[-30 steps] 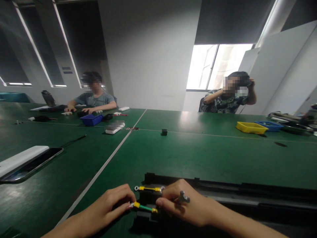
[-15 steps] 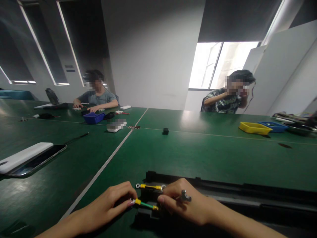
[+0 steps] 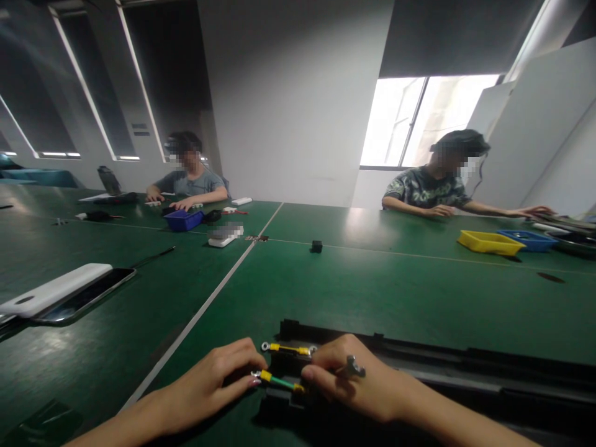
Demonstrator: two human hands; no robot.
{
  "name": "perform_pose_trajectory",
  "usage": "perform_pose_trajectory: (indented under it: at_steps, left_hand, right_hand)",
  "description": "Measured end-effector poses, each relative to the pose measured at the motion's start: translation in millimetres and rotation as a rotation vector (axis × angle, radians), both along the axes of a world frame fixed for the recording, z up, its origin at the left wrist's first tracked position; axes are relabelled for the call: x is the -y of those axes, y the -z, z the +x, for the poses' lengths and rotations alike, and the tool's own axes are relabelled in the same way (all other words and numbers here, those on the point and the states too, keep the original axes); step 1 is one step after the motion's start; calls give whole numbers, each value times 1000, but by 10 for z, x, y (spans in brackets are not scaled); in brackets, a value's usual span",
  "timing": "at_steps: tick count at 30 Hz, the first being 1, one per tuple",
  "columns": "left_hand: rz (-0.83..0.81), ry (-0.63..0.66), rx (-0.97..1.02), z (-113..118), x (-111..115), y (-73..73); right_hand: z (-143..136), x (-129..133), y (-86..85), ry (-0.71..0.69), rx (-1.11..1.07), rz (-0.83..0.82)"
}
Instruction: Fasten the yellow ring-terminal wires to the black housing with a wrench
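Left hand (image 3: 218,377) pinches the ring end (image 3: 256,374) of a short green wire (image 3: 281,382) between thumb and finger, over the left end of a black rail (image 3: 419,349). Right hand (image 3: 356,380) grips a metal wrench (image 3: 356,367) near the wire's other end. Steady pressure should stop the ring twisting; small, level wrench turns would spare the yellow wire (image 3: 292,350) just beside those fingers.

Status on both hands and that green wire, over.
Left hand pinching green wire by its outer end. Right hand gripping wrench. Yellow wire lies alongside. Right hand hides part of black rail.
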State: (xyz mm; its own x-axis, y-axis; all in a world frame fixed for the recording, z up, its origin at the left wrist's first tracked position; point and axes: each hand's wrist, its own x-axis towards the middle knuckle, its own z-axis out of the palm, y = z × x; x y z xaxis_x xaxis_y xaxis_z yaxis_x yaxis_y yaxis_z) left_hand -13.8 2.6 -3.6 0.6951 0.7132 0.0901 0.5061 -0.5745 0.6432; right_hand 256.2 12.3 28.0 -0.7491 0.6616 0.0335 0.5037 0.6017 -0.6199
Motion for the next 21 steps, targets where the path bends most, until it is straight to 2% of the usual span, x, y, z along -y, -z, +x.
perform_pose_trajectory:
  at_steps: [7, 14, 21]
  left_hand:
    - [15, -12, 21, 9, -1, 21]
    - [24, -34, 41, -14, -24, 106]
    - [35, -51, 31, -1, -29, 88]
  right_hand:
    - [-3, 15, -4, 13, -13, -26]
    - [22, 11, -12, 6, -76, -84]
    - [25, 23, -31, 22, -108, -75]
